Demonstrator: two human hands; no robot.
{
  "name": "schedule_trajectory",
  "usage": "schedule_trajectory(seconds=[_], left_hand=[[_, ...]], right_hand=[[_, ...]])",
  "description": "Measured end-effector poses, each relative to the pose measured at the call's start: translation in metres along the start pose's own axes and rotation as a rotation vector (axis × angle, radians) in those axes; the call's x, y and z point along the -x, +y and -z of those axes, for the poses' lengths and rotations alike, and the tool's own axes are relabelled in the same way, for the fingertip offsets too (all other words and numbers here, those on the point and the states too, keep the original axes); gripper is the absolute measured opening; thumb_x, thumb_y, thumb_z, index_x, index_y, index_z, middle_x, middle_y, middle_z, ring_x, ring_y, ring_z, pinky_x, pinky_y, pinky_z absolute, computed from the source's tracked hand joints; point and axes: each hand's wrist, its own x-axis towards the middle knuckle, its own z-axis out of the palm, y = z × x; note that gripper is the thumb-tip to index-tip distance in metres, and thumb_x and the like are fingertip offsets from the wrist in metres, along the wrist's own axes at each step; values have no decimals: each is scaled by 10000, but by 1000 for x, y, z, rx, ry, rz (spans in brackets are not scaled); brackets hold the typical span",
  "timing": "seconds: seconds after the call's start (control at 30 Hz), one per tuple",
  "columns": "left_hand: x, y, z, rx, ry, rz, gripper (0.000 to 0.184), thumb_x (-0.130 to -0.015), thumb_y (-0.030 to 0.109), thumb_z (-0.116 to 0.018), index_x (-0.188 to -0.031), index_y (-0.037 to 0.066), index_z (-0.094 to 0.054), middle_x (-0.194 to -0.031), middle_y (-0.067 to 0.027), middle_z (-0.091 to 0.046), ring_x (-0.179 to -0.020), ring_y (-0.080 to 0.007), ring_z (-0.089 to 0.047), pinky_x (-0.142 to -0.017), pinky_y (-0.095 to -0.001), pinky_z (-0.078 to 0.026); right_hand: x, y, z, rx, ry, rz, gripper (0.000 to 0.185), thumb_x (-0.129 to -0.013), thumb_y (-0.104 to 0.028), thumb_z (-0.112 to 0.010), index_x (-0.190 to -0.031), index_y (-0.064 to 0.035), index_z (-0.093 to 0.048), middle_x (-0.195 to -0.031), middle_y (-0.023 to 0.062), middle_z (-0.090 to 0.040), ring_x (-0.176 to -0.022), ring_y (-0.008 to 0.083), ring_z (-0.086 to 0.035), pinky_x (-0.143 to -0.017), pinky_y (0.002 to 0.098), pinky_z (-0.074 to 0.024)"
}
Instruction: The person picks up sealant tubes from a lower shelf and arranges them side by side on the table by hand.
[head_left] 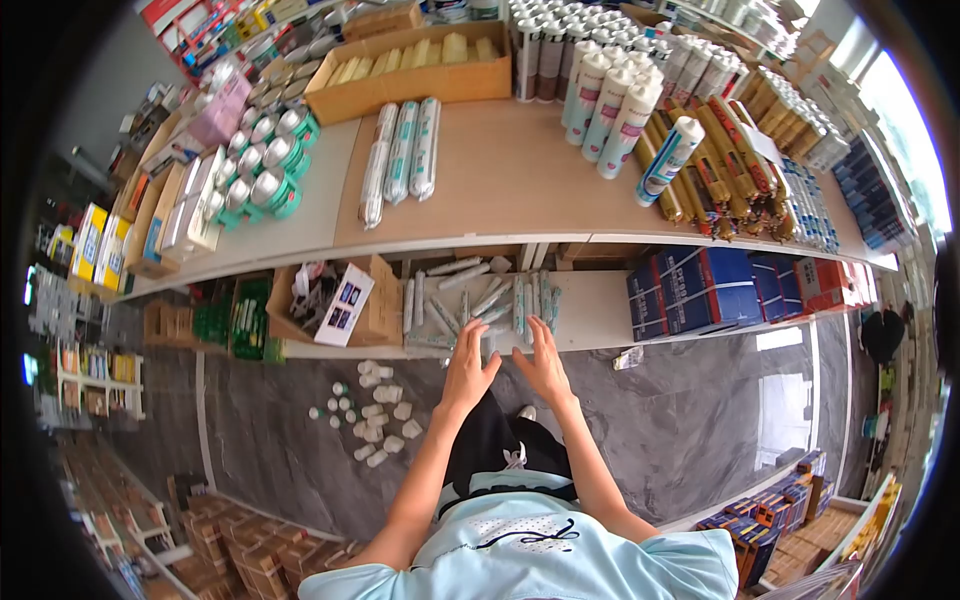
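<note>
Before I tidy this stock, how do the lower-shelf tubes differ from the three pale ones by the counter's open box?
The shelf tubes lie at mixed angles; the counter tubes lie side by side. The shelf tubes are more numerous, while the counter tubes number three. Both groups look long, slim and pale.

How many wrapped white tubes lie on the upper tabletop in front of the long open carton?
3, side by side: left tube, middle tube and right tube, just in front of the long open carton. None appears hidden.
</note>
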Motion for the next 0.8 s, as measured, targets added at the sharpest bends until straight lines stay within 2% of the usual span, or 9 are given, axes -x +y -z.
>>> schedule_trajectory(seconds=[0.13,0.17,0.23,0.47,0.67,0.73,0.8], left_hand=[[42,-13,-16,-38,24,123,470,-787,42,-647,-1209,10,-444,-1286,-200,-451,-1211,-397,-450,-1020,-425,-393],[49,-19,-20,-48,26,143,470,-787,42,-647,-1209,10,-444,-1286,-200,-451,-1211,-397,-450,-1020,-425,-393],[64,-27,-28,-88,-12,135,491,-770,28,-653,-1207,-16,-434,-1270,-221,-451,-1211,-411,-436,-1023,-440,-389],[75,-58,-56,-72,-82,201,498,-772,40,-653,-1218,0,-434,-1284,-213,-452,-1232,-400,-435,-1035,-462,-382],[83,-128,-117,107,-226,216,501,-768,40,-657,-1215,16,-434,-1282,-217,-448,-1201,-402,-456,-1010,-434,-403],[82,-155,-135,56,-236,218,493,-765,43,-662,-1201,8,-434,-1269,-212,-454,-1177,-407,-471,-993,-436,-413],[93,-178,-152,49,-243,230,497,-761,42,-665,-1199,4,-434,-1264,-210,-458,-1167,-405,-479,-984,-435,-419]], right_hand=[[25,35,-7,32,-27,14,664,-805,-110,-676,-1359,36,-341,-1370,276,-398,-1256,439,-410,-1035,452,-370],[29,45,-10,23,-55,-29,640,-833,-142,-652,-1375,13,-350,-1396,240,-386,-1283,408,-396,-1054,426,-357],[33,54,-10,65,-77,-71,647,-829,-143,-651,-1376,11,-344,-1398,242,-381,-1286,413,-388,-1058,432,-350],[47,102,-32,64,-243,-132,659,-824,-122,-634,-1383,22,-317,-1390,251,-376,-1283,417,-382,-1060,442,-350],[90,151,-86,50,-309,-246,642,-823,-143,-639,-1364,25,-339,-1362,245,-401,-1242,412,-418,-1022,462,-382],[94,169,-101,32,-327,-257,636,-823,-147,-640,-1361,22,-344,-1358,244,-403,-1239,410,-422,-1019,464,-385],[99,184,-114,156,-435,-263,619,-825,-151,-638,-1348,23,-356,-1355,241,-406,-1233,409,-426,-1014,458,-391]])
